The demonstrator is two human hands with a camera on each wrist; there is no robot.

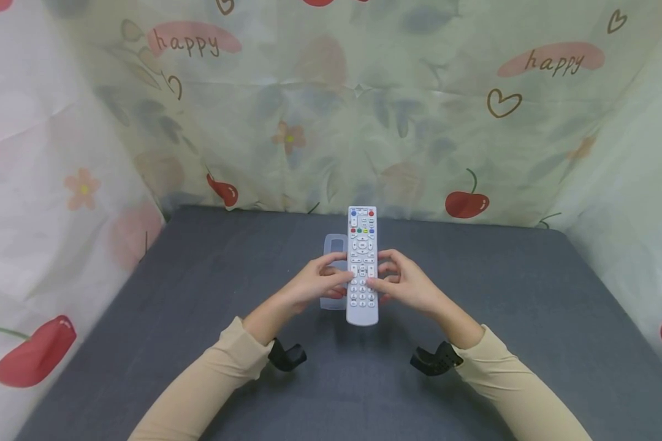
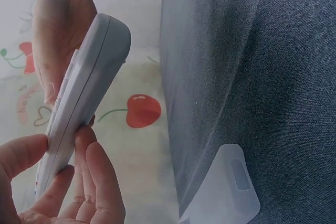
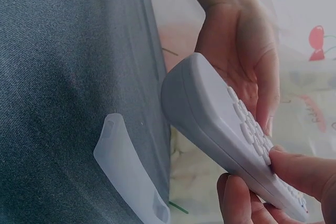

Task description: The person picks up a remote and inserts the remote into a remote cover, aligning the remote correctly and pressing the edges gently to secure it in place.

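"Pinching the white remote control (image 1: pixel 362 245) from both sides, aren't they?"

"Yes. The left hand (image 1: pixel 320 280) has its left edge, thumb on the button face and fingers curled round to the back, closed down to the thickness of the remote. The right hand (image 1: pixel 410 283) grips the opposite edge in the same way."

"And where is the remote itself?"

"Raised off the dark grey worktop (image 1: pixel 243 263), between the two hands. Its buttons face up toward the person, and the end with the coloured keys points away."

"What about that translucent cover (image 3: pixel 126 166)?"

"Lying on the worktop, lower than the remote and to its left, apart from it. The left hand and the remote hide part of it from the head camera; the right wrist view shows an opening near each end."

"Behind the remote?"

"A fabric backdrop (image 1: pixel 358 122) printed with cherries, flowers, hearts and the word 'happy'. On the person's side of the remote are beige sleeves (image 1: pixel 209 373), with a black wrist piece (image 1: pixel 288 356) at the left cuff and a second black piece (image 1: pixel 434 359) at the right."
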